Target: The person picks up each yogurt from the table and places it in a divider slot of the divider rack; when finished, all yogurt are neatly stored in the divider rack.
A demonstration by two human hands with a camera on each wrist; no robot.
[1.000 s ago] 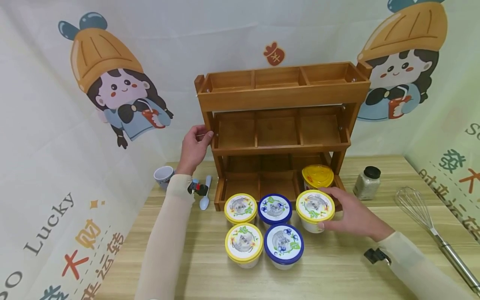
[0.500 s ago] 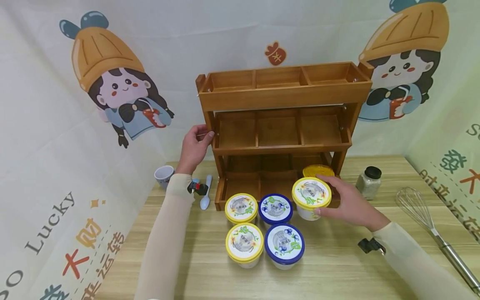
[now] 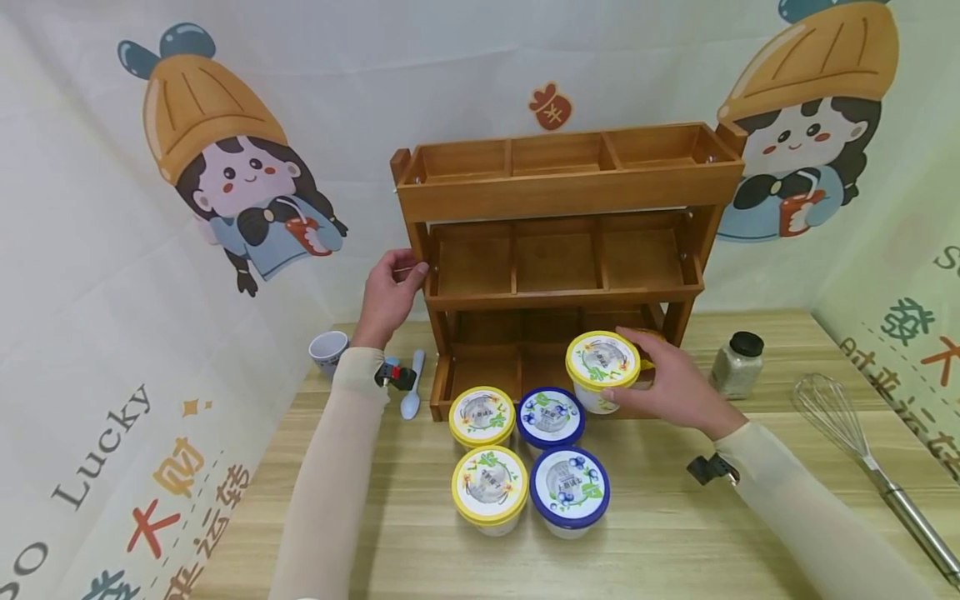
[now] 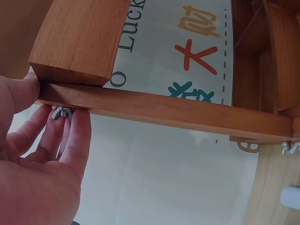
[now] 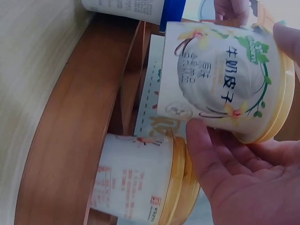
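My left hand (image 3: 390, 296) grips the left post (image 4: 178, 110) of a brown wooden three-tier rack (image 3: 570, 193), thumb on one side and fingers by a wing nut (image 4: 63, 112). My right hand (image 3: 678, 387) holds a round white tub (image 3: 602, 358) with a yellow lid, thumb and fingers around its side. It is raised, slightly tilted, before the bottom tier's middle and right compartments. Another yellow-lidded tub (image 5: 140, 180) sits in the bottom right compartment, mostly hidden in the head view. In front of the rack stand two yellow-lidded tubs (image 3: 489, 487) and two blue-lidded tubs (image 3: 569, 490).
Left of the rack are a small cup (image 3: 327, 350) and a white spoon (image 3: 410, 400). A black-capped jar (image 3: 737, 367) and a wire whisk (image 3: 862, 458) lie to the right. Printed cloth (image 3: 465, 67) hangs close behind the rack.
My right hand has carried the yellow-lidded tub up, left and toward the rack, now covering most of the tub in the bottom right compartment. My left hand stays on the post.
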